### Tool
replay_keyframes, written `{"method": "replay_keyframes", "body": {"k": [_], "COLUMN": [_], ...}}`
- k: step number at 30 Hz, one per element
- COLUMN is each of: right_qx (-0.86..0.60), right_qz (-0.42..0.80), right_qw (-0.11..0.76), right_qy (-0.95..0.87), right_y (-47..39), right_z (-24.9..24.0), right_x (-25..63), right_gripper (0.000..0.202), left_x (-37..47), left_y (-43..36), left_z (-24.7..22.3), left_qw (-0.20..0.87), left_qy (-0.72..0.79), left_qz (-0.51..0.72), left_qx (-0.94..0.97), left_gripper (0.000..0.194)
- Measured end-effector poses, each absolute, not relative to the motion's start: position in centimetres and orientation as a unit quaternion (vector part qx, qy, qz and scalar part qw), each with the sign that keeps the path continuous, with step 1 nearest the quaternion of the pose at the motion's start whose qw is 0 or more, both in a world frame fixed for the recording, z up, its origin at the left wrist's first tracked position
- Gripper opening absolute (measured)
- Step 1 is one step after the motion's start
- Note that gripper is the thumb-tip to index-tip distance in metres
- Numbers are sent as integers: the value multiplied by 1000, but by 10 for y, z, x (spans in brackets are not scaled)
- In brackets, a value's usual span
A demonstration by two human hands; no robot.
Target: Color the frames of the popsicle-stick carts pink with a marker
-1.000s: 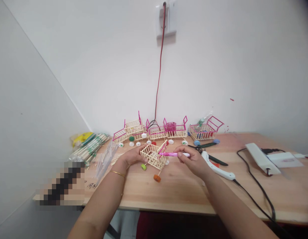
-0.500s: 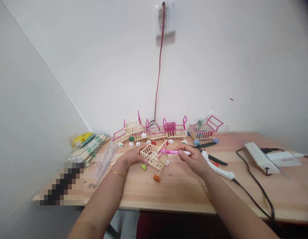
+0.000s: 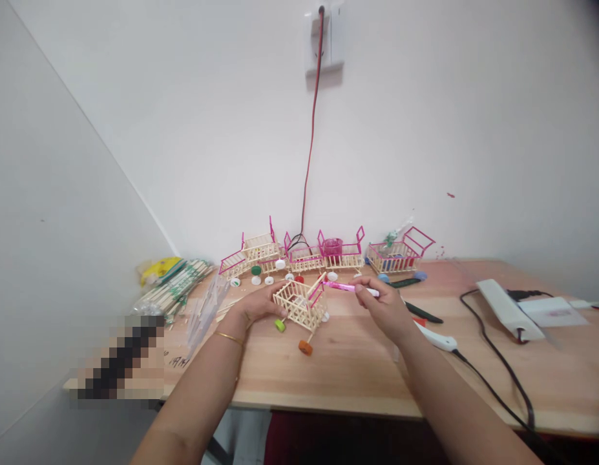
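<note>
My left hand (image 3: 262, 306) is closed on the near-left side of a small cart (image 3: 299, 310) built of pale wooden sticks. Two of its bottle-cap wheels show clearly, a lime green one (image 3: 280, 325) and an orange one (image 3: 305, 347). Pink colour covers part of the cart's raised handle frame (image 3: 316, 294). My right hand (image 3: 384, 305) pinches a slim white paintbrush (image 3: 350, 287), smeared pink along its front half. The brush tip is at the top of the handle frame; whether it touches cannot be made out.
Several similar carts (image 3: 306, 259) with pink edges line the wall, one behind a dark pink cup (image 3: 333, 248). Bundled sticks (image 3: 180, 290) lie at left. On the right are a white-handled corded tool (image 3: 437, 338), dark-handled pliers (image 3: 424, 312) and a white power strip (image 3: 510, 308).
My right hand has moved slightly right and up with the paintbrush, taking its tip from low on the handle frame to near the top. More pink shows on the frame. My left hand stays put.
</note>
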State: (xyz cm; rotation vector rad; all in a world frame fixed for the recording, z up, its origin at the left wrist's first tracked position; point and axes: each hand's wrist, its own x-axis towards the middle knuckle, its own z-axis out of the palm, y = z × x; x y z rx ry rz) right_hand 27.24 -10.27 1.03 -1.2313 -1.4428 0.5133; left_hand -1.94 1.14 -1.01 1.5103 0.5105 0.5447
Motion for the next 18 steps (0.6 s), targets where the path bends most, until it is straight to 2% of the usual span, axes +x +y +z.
{"method": "replay_keyframes", "body": {"k": [10,18], "right_qx": [-496,-517], "right_qz": [243,235], "right_qw": [517,553], "right_qy": [-654,-610], "right_y": [-108,-103], "right_z": [15,9], "right_x": [266,272], "right_gripper": [26,31], "left_x": [-18,-19], "left_y": [9,11], "left_z": [-8,-9], "left_qw": [674,660], "left_qy": [224,229], "left_qz": [242,245], "left_qx": [661,672], "left_gripper": [89,89]}}
